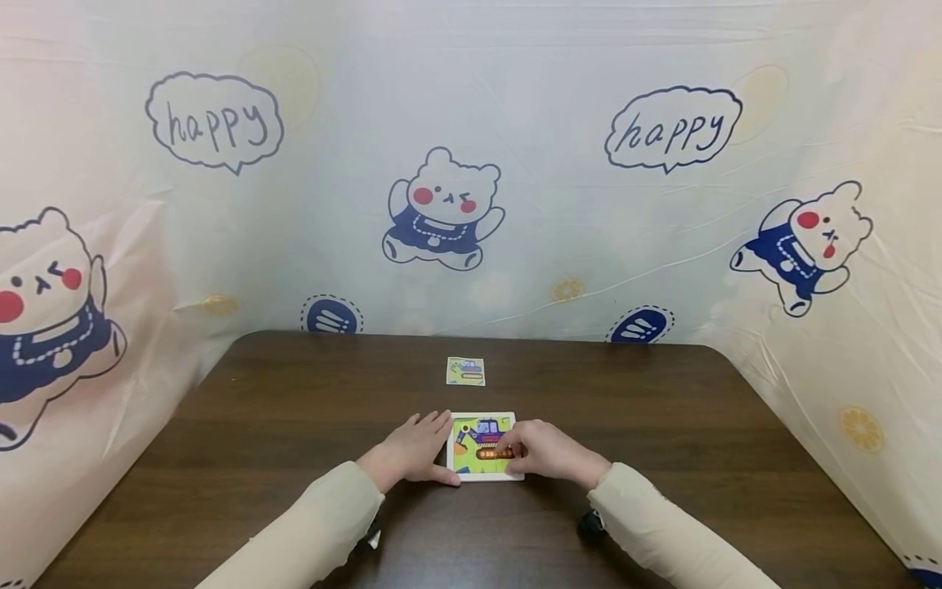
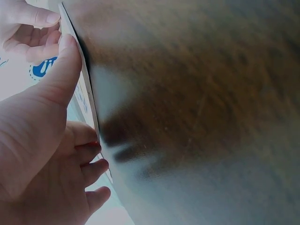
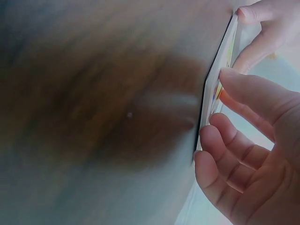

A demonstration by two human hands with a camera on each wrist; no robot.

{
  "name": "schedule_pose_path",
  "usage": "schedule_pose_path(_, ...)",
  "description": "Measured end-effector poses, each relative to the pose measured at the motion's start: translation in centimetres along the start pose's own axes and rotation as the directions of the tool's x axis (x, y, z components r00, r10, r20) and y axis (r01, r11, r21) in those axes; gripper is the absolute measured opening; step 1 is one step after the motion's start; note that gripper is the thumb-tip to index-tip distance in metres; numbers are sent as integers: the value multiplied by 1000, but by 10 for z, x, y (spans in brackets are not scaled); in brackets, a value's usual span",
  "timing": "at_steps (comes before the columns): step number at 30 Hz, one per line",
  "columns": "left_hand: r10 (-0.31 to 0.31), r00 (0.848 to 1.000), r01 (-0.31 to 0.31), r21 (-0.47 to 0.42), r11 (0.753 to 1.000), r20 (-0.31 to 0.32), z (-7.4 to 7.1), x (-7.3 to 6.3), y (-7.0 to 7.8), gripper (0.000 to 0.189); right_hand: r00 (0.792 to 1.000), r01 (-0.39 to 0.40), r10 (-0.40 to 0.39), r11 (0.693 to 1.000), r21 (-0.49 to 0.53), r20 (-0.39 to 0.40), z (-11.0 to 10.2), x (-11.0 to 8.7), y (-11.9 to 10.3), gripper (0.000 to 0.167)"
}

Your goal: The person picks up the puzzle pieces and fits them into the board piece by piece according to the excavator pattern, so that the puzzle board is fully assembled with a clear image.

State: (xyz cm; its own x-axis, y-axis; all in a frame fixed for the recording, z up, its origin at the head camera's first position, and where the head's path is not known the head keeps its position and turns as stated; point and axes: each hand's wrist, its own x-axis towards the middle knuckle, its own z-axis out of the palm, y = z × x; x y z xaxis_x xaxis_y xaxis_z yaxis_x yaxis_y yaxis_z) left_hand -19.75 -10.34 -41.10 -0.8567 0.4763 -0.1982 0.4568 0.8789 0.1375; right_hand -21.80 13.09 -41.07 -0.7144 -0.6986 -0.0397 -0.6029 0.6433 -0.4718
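Observation:
A framed picture board point(image 1: 482, 474) with a white border lies flat on the table; its bright picture shows an excavator and looks like a puzzle. My left hand point(image 1: 418, 448) rests along its left edge, fingers spread and fairly straight, thumb at the near left corner. Over the right side bends my right hand point(image 1: 548, 451). Its index fingertip touches the picture near the orange track, and its thumb point(image 3: 253, 91) lies on the white border in the right wrist view. Whether a loose piece sits between thumb and index finger is hidden. The other right fingers point(image 3: 213, 140) curl beside the edge.
A small square card point(image 1: 466, 371) with a similar excavator picture lies farther back on the brown wooden table point(image 1: 294, 409). Behind the table hangs a pale curtain point(image 1: 552, 245) printed with bears and the word "happy". Dark wrist straps show under both sleeves.

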Motion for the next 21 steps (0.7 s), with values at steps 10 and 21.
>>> schedule_pose_path(10,5,1000,-5,-23,1000,2,1,-1,-1,93,999,12,-13,999,-31,-45,6,3,0,9)
schedule_pose_path(21,14,1000,-13,-91,996,13,-6,3,-7,94,997,-9,9,1000,-8,-83,-7,0,-4,13)
